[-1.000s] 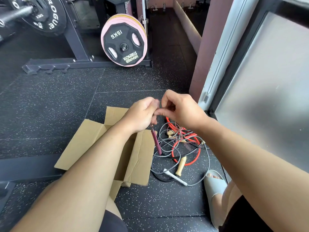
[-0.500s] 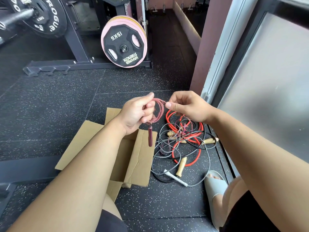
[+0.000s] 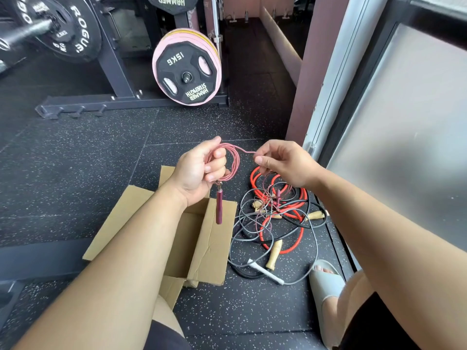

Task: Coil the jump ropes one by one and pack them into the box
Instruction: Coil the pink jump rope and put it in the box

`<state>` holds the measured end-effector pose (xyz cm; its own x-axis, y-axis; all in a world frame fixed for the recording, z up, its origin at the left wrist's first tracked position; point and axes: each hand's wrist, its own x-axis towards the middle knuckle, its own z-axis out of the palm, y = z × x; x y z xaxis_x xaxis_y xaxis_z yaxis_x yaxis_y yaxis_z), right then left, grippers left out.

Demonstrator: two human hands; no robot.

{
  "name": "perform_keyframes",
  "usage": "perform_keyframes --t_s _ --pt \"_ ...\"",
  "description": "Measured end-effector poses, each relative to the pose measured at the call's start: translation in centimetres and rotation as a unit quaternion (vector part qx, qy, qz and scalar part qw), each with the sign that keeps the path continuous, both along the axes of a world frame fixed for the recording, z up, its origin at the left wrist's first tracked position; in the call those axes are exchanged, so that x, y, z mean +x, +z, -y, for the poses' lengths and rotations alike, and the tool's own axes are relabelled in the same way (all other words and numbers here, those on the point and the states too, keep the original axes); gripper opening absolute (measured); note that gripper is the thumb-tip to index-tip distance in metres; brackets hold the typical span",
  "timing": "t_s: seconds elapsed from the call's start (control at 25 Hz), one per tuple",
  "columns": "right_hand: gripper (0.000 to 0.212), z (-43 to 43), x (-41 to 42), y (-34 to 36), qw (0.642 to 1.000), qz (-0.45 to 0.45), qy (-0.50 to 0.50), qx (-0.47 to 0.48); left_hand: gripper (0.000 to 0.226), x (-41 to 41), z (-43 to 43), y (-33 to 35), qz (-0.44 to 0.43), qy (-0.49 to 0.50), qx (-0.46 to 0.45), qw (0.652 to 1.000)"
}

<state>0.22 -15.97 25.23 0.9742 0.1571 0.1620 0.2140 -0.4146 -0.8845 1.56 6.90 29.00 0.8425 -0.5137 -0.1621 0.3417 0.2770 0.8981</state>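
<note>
My left hand (image 3: 202, 170) grips several small loops of a thin pink jump rope (image 3: 236, 160), held above the open cardboard box (image 3: 209, 238). The rope's maroon handle (image 3: 218, 207) hangs straight down from that hand. My right hand (image 3: 283, 162) pinches the same pink rope a short way to the right, and the rope's free length runs down from it into the tangle. On the floor right of the box lies a heap of jump ropes: a red rope (image 3: 290, 203), grey and black cords (image 3: 313, 238), wooden handles (image 3: 274, 253) and a white handle (image 3: 265, 271).
Black speckled rubber floor (image 3: 106, 157) lies all around. A weight rack with a pink 15 kg plate (image 3: 187, 66) stands behind the box. A frosted glass door (image 3: 404, 137) and pink wall close the right side. My sandalled foot (image 3: 326, 281) rests beside the ropes.
My hands have drawn apart: the right hand moved right, pulling pink rope out between them. The coil in my left hand has grown, and the maroon handle swung to hang straight down.
</note>
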Motion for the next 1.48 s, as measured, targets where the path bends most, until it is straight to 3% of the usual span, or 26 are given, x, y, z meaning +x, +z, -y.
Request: perform_keyframes --t_s 0.16,0.36,0.48,0.6,0.72,0.96,1.04,1.2,1.28,1.4,1.48 --pt "0.018 -0.6 -0.2 0.1 0.998 0.003 -0.023 0.051 0.042 0.3 -0.4 -0.1 -0.039 -0.048 -0.058 0.996" --pt "0.039 -1.8 -0.6 0.2 0.993 -0.017 -0.082 0.084 0.047 0.0 -0.3 0.3 -0.026 -0.017 -0.055 0.998" --pt "0.033 -2.2 -0.6 -0.3 0.990 -0.094 -0.056 0.090 0.045 0.1 -0.3 0.3 -0.019 -0.003 -0.058 0.998" --pt "0.028 -2.5 -0.7 -1.1 0.983 -0.174 0.009 0.061 0.039 0.4 -0.5 0.3 -0.057 0.017 -0.141 0.988" --pt "0.025 -2.3 -0.5 -1.7 0.989 -0.124 0.021 0.081 0.038 1.1 -1.0 0.3 -0.054 0.058 -0.168 0.983" --pt "0.030 -1.3 -0.1 -1.1 0.991 -0.080 -0.017 0.102 0.031 1.4 -0.7 -0.2 -0.002 0.155 -0.089 0.984" --pt "0.034 -1.4 -0.2 -1.0 0.994 -0.087 -0.024 0.062 0.032 1.1 -0.6 -0.1 -0.001 0.136 -0.086 0.987" --pt "0.035 -2.5 -0.6 -1.4 0.975 -0.064 0.008 -0.213 0.035 0.6 -0.4 0.4 -0.024 0.062 -0.121 0.990" --pt "0.035 -3.5 -1.0 -1.9 0.954 -0.046 0.040 -0.292 0.033 0.5 -0.1 0.1 -0.010 0.079 -0.121 0.989" --pt "0.031 -5.1 -1.7 -2.4 0.928 0.017 0.088 -0.361 0.030 0.3 0.8 -0.6 0.079 0.146 -0.022 0.986" --pt "0.020 -6.0 -1.9 -2.3 0.914 0.054 0.121 -0.384 0.029 0.0 1.3 -1.1 0.170 0.156 0.104 0.967"
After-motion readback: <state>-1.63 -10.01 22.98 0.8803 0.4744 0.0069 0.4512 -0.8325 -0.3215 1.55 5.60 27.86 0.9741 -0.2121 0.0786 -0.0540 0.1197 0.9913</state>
